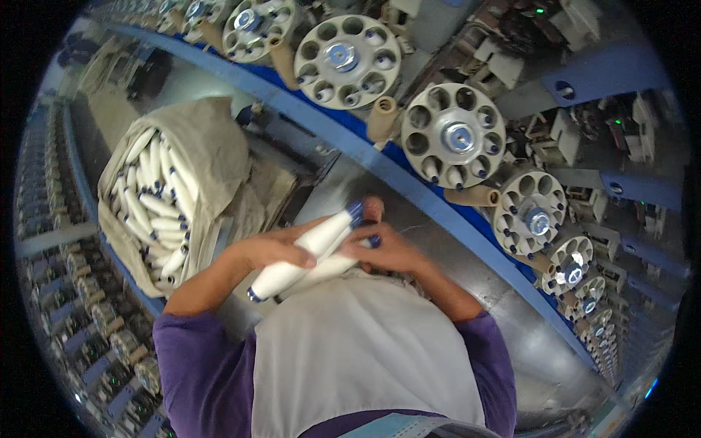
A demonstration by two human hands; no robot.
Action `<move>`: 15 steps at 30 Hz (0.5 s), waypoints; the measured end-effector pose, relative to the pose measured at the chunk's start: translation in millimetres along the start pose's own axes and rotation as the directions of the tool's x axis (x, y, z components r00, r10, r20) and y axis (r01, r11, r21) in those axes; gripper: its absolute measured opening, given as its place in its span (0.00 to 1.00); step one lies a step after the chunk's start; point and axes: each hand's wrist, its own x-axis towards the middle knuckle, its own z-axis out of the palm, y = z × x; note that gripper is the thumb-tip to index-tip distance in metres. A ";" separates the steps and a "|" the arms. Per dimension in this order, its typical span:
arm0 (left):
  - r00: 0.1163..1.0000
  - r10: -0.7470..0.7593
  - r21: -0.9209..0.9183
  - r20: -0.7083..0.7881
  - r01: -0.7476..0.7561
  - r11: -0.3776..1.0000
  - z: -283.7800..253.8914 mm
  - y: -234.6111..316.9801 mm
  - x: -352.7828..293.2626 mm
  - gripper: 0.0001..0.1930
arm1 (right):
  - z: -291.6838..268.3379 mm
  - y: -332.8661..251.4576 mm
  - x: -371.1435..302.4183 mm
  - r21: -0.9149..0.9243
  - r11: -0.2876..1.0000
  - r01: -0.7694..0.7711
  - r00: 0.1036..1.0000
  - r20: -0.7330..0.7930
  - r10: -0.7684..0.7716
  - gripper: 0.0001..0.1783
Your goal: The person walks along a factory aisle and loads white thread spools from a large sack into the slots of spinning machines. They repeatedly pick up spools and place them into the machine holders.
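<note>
**Beside the long blue-painted metal rail point(358, 152), two white tapered yarn bobbins point(272, 281) slant before the apron**

Running from upper left to lower right, the rail divides the worker from the machine. A second bank of machinery point(102, 321) fills the far left. Behind the left forearm sits a large tan cloth sack point(219, 139), open and heaped with loose bobbins. The pale grey cloth apron point(365, 358) lies at the worker's front, between purple sleeves point(193, 350).

Past the rail stands a line of round white magazines with ringed pockets; the nearest point(458, 137) lies up and to the right of the hands, some pockets filled. Tan cylindrical tubes point(381, 124) stand between neighbouring magazines.

The left hand point(281, 248) is wrapped round the upper bobbin, thumb across its body. That bobbin's long axis rises from lower left to upper right, its broad blue end toward the rail. The right hand point(383, 252), closer to the magazines, curls at the blue-tipped end of the lower bobbin point(328, 270); blur hides how firmly, so I cannot tell. Both bobbins lie nearly parallel, close together. The rail and a tan tube stand between them and that nearest magazine. Just beyond the upper blue end is a small reddish-brown rounded shape point(373, 207), too blurred to identify.
</note>
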 end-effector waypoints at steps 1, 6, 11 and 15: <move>0.998 0.063 0.163 -0.001 -0.062 0.985 -1.7 1.4 9.5 0.54 | 4.4 -3.7 1.1 0.037 0.994 0.104 0.989 -0.109 -0.100 0.18; 0.718 0.595 0.762 -0.360 -0.141 0.631 -1.0 20.6 89.9 0.50 | -36.0 -35.8 -51.8 -0.454 0.888 0.069 0.620 -0.678 -0.395 0.10; 0.288 0.947 0.731 -0.142 -0.615 0.296 -36.3 70.6 223.6 0.30 | -107.9 -21.1 -21.8 -0.733 0.645 -0.215 0.513 -0.647 -0.564 0.12; 0.287 0.940 0.690 -0.182 -0.644 0.330 -73.8 86.8 309.3 0.25 | -120.8 -29.1 9.0 -0.749 0.386 -0.538 0.703 -0.652 -0.285 0.16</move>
